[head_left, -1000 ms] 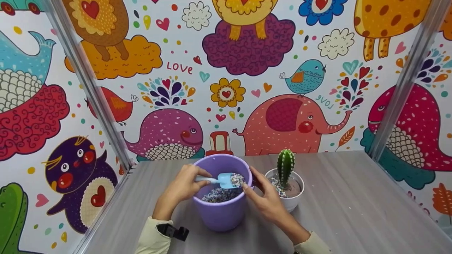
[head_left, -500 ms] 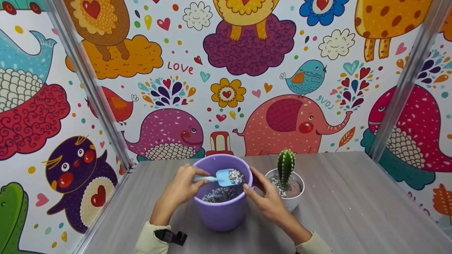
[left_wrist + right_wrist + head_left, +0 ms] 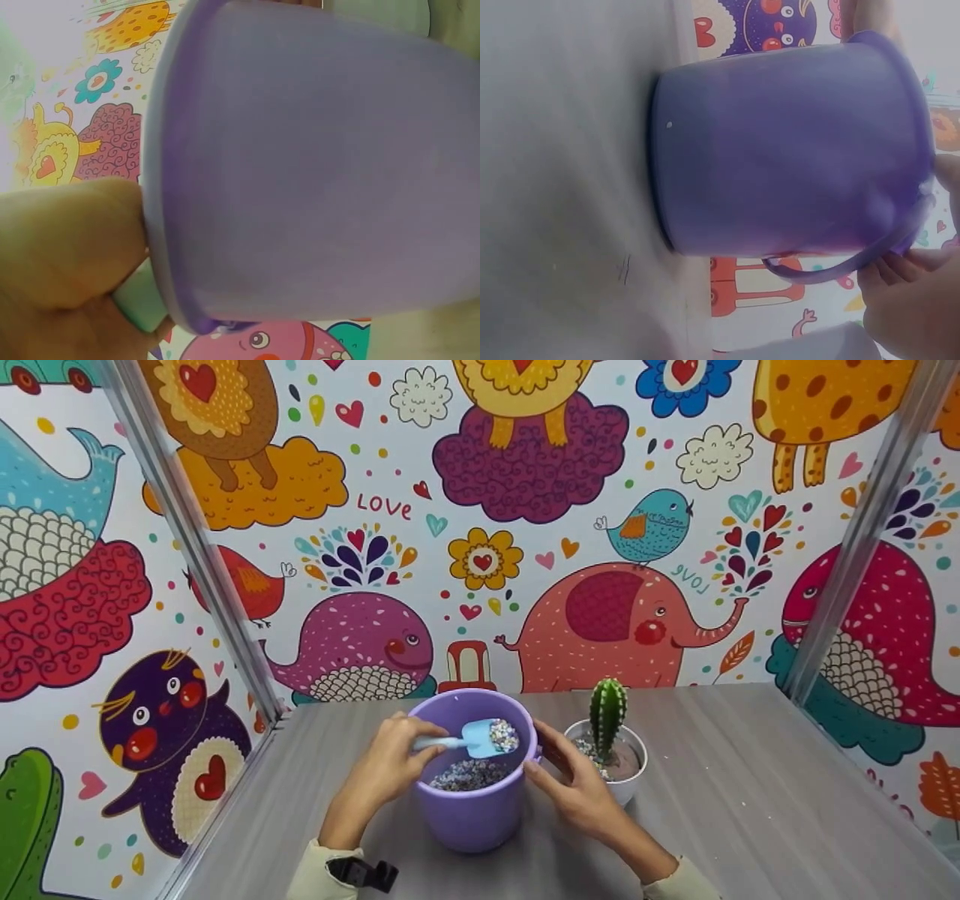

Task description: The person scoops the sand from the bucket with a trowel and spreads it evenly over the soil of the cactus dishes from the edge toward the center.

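Note:
A purple bucket stands upright on the table, with multicoloured gravel inside. Over its mouth my left hand pinches the handle of a light blue scoop, whose blade carries a small heap of gravel. In the left wrist view the bucket wall hides most of the scoop; only its pale handle end shows. My right hand holds the bucket at its right rim. In the right wrist view, its fingers lie beside the bucket's purple carrying handle.
Just right of the bucket, behind my right hand, stands a white pot holding a green cactus, gravel and brown soil. Tiny white specks lie on the grey table at the right. Printed panels with metal posts enclose the table.
My right hand has shifted slightly right and down, its thumb drawing back at the rim. The loaded scoop stays over the bucket with little movement.

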`<action>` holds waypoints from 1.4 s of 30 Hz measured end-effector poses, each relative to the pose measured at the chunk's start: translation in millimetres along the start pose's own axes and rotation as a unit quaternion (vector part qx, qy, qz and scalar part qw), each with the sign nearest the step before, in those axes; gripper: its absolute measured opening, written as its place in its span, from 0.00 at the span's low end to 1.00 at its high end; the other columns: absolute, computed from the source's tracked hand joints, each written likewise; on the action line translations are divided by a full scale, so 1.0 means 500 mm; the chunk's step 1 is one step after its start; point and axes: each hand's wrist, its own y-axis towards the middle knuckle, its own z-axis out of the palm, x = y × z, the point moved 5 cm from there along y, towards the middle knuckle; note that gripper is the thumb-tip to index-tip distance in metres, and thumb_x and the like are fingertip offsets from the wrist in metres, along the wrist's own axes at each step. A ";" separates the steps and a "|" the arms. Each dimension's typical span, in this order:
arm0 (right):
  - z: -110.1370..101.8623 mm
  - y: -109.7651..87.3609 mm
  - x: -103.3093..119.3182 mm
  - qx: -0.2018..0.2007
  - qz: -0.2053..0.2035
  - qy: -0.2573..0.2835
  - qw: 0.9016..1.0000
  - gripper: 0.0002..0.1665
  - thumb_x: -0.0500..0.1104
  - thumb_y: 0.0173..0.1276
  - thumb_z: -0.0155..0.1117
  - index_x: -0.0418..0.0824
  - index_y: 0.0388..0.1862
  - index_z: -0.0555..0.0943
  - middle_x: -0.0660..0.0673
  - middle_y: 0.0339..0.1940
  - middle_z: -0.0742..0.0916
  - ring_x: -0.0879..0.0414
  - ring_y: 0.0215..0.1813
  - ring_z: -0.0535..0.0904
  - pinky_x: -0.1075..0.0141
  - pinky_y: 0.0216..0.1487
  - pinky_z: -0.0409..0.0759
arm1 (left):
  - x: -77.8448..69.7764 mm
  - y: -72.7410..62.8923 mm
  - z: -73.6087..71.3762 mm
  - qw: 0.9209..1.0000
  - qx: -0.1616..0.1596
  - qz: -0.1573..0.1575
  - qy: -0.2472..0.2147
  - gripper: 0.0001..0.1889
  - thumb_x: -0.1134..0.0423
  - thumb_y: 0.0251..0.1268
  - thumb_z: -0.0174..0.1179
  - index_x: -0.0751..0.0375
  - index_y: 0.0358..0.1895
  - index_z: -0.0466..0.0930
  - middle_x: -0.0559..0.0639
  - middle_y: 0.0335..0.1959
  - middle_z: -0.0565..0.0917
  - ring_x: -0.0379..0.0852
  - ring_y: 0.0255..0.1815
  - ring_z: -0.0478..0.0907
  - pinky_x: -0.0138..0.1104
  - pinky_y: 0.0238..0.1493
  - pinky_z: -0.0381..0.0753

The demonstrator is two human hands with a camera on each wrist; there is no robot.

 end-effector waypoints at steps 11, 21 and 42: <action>-0.042 -0.044 0.001 -0.010 -0.034 -0.106 0.994 0.33 0.49 0.75 0.75 0.50 0.76 0.77 0.49 0.75 0.83 0.49 0.79 0.76 0.52 0.79 0.74 | -0.011 -0.004 -0.006 1.000 -0.022 0.014 0.004 0.09 0.68 0.65 0.76 0.60 0.47 0.94 0.52 0.44 0.94 0.46 0.45 0.79 0.47 0.52 0.83; -0.121 -0.075 0.016 -0.101 -0.107 -0.142 0.979 0.25 0.34 0.73 0.74 0.47 0.67 0.85 0.50 0.63 0.88 0.53 0.63 0.86 0.67 0.63 0.84 | -0.032 -0.004 -0.020 0.998 -0.047 0.046 0.020 0.09 0.68 0.66 0.76 0.60 0.47 0.94 0.52 0.44 0.95 0.44 0.45 0.77 0.43 0.51 0.80; -0.238 -0.083 -0.041 -0.176 -0.034 -0.213 0.960 0.24 0.37 0.74 0.75 0.40 0.67 0.83 0.51 0.64 0.87 0.70 0.67 0.76 0.80 0.62 0.72 | -0.072 -0.003 -0.029 0.998 -0.035 0.043 0.008 0.09 0.65 0.68 0.75 0.56 0.49 0.94 0.50 0.47 0.94 0.48 0.52 0.79 0.50 0.57 0.81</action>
